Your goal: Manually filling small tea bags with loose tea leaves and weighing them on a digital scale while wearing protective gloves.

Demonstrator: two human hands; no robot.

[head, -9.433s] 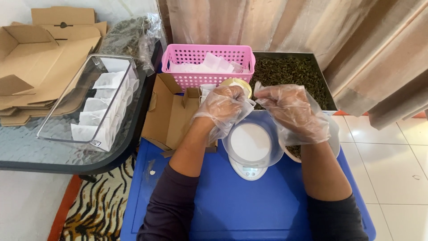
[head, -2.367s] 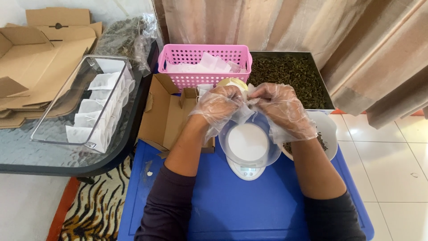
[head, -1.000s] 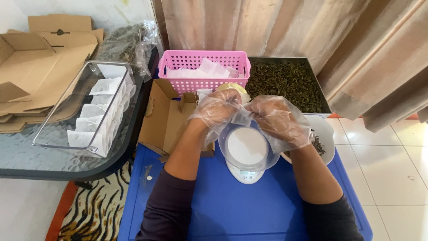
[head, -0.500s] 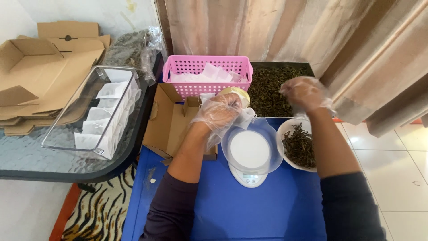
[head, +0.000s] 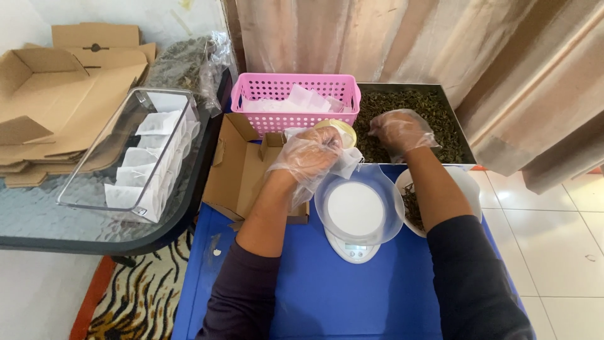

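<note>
A kitchen scale [head: 354,217] sits near the middle of the blue tabletop [head: 327,296], with a bowl [head: 469,189] just to its right, toward the right edge. Along the far edge, a basket [head: 296,101] stands left of a tray of dried leaves [head: 440,119], the two side by side. An open cardboard box [head: 242,167] lies at the left edge, in front of the basket. Left of the tabletop stands a glass table [head: 82,220] carrying a clear bin [head: 135,151] of sachets and, behind it, flat cardboard boxes [head: 56,88]. The left hand [head: 308,157] is above the scale's far side holding a small bag [head: 348,162]; the right hand [head: 399,129] is in the tray.
</note>
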